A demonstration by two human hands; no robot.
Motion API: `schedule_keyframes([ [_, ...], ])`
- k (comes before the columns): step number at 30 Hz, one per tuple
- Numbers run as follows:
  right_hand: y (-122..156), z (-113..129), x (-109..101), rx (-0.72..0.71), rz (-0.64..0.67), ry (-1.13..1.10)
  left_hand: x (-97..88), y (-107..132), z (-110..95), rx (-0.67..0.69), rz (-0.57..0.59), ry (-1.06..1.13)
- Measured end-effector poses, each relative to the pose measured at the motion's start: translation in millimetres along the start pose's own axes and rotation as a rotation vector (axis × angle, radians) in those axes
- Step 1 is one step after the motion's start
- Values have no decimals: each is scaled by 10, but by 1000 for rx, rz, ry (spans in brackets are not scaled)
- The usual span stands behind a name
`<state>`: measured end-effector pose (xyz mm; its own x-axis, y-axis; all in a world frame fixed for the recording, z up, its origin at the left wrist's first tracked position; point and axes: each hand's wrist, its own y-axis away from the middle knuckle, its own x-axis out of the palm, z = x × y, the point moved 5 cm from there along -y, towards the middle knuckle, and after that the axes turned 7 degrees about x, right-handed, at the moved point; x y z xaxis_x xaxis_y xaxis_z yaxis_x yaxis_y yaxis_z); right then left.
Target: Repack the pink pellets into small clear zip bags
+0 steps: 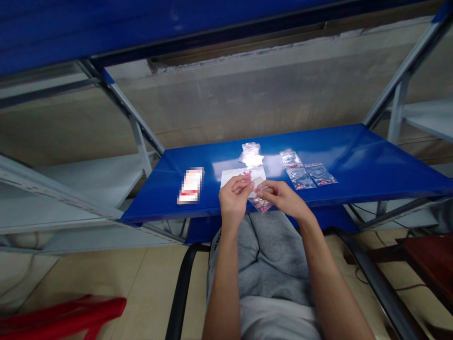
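A small clear zip bag with pinkish-red beads in its lower end hangs between my hands near the table's front edge. My left hand is closed, thumb and fingers pinching the bag's upper edge, where a thin red line shows. On the other side my right hand has its fingers bent in a pinch at the same upper edge. Just beyond my fingers, loose red beads lie on a white sheet of paper, partly covered by my left hand.
Behind the paper sits a stack of shiny clear bags. Several filled bead bags lie to the right on the blue table. A blurred-out white and red item is at left. Metal posts and a blue upper shelf frame the table.
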<state>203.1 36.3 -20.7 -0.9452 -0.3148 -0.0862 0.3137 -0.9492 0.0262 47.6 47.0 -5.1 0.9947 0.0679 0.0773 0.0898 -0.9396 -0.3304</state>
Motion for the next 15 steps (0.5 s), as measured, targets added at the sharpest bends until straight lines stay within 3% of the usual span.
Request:
schedule_keyframes([
  [7,-45,-48,-41,-30,-69,74,-31,1,39,-57,-6,13],
  [12,-56,-89,-185,-77,-218,107,52,33,154,-196,62,38],
  [15,-13,-62,-238,-72,-199,74,136,37,178,-194,65,24],
])
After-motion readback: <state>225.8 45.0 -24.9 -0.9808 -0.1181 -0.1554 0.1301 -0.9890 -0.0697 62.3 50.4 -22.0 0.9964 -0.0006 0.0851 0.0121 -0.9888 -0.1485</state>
